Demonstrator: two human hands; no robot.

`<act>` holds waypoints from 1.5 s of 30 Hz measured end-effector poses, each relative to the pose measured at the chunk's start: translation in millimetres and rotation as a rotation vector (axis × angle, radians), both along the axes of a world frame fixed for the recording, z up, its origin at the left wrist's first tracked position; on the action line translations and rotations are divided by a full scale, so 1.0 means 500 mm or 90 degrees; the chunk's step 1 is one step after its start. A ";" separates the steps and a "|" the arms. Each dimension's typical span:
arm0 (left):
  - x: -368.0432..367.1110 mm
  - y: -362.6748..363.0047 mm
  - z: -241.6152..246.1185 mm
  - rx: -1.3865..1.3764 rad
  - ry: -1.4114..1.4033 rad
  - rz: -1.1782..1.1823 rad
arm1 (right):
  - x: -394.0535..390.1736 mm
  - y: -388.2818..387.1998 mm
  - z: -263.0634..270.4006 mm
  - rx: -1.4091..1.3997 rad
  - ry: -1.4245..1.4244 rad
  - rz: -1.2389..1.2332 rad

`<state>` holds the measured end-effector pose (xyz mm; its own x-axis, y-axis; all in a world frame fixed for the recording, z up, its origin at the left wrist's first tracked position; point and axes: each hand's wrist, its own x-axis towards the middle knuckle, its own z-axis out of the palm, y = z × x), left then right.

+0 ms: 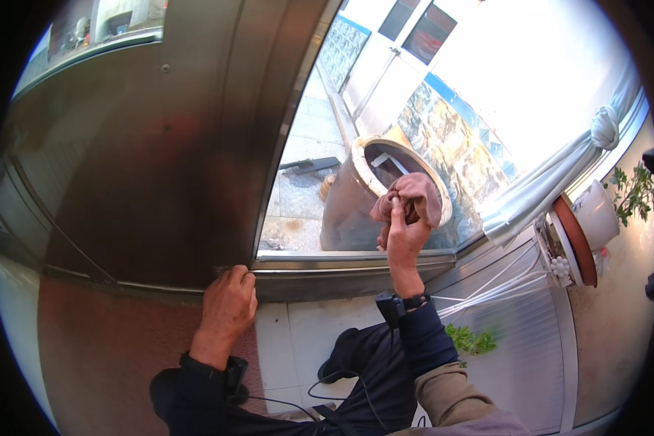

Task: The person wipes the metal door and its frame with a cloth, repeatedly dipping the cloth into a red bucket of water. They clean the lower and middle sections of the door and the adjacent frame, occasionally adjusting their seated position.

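Observation:
My right hand (pixel 406 240) grips a bunched pink cloth (pixel 417 197) in front of a large glass pane (pixel 300 218). The cloth overlaps the view of a big glazed pot (pixel 346 212) standing beyond the glass. Lower left, my left hand (pixel 231 300) rests with curled fingers on the bottom edge of a dark, shiny metal door panel (pixel 158 191), by the corner of the glass frame. Whether those fingers grip the edge cannot be told.
A white tied curtain (pixel 556 169) hangs at the right, near a potted plant (pixel 597 215) on a white wire stand (pixel 496 291). Green leaves (pixel 471 340) show beside my right sleeve. A reddish mat (pixel 114 338) and white tiles (pixel 310 321) lie below; thin cables cross my legs.

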<state>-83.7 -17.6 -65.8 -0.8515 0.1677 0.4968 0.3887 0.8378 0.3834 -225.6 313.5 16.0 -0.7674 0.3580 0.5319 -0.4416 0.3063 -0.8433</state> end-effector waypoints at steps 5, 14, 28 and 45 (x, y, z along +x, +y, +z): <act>0.007 -0.022 -0.003 -0.001 -0.004 0.024 | 0.006 -0.037 0.015 0.399 0.316 -0.108; 0.005 -0.023 -0.005 0.012 0.022 0.029 | -0.002 -0.184 0.269 0.733 0.611 -0.131; 0.000 -0.012 0.002 -0.011 0.011 0.038 | -0.017 -0.332 0.246 0.470 0.586 0.032; -0.012 -0.016 0.006 0.014 -0.010 0.044 | 0.036 -0.289 0.053 0.495 0.391 0.236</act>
<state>-89.7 -25.6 -62.9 -0.8685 0.0975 0.4860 0.3242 0.8534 0.4082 -207.6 168.8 42.3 -0.2800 -0.4494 0.8483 -0.9027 0.4240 -0.0734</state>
